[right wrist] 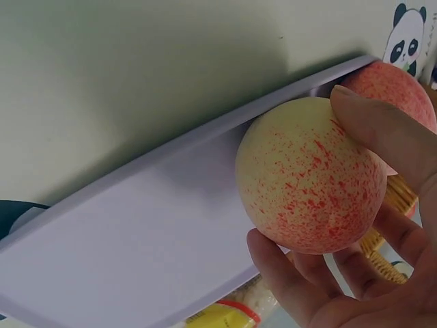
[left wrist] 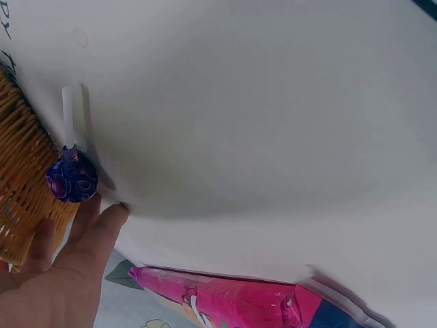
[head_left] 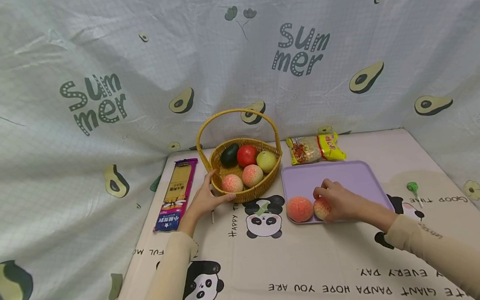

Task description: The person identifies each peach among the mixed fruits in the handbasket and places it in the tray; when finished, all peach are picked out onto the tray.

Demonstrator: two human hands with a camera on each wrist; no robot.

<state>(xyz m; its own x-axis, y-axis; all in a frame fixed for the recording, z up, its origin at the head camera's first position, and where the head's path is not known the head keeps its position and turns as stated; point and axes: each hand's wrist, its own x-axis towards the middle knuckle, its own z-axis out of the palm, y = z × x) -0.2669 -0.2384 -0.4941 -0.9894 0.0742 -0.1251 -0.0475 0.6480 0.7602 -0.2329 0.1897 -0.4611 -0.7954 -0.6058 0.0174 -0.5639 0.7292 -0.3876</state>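
In the head view my right hand (head_left: 337,201) grips a peach (head_left: 321,208) at the near side of the purple tray (head_left: 353,175). Thumb and curled fingers close around this yellow-and-red peach (right wrist: 311,178) in the right wrist view. Just left of it on the tray lies a redder peach (head_left: 299,209). My left hand (head_left: 205,200) rests against the left side of a wicker basket (head_left: 251,194), thumb by its front rim, fingers fairly straight. Inside the basket are two peaches, including one (head_left: 232,183) by the front rim, a red fruit (head_left: 247,155), a yellow-green fruit (head_left: 267,161) and a dark green avocado (head_left: 230,155).
A pasta packet (head_left: 176,195) lies left of the basket. Behind the tray is a yellow snack-like bag (head_left: 316,148). A green lollipop (head_left: 413,188) lies at the right; a blue-wrapped lollipop (left wrist: 72,175) lies beside the basket, close to my left fingertips.
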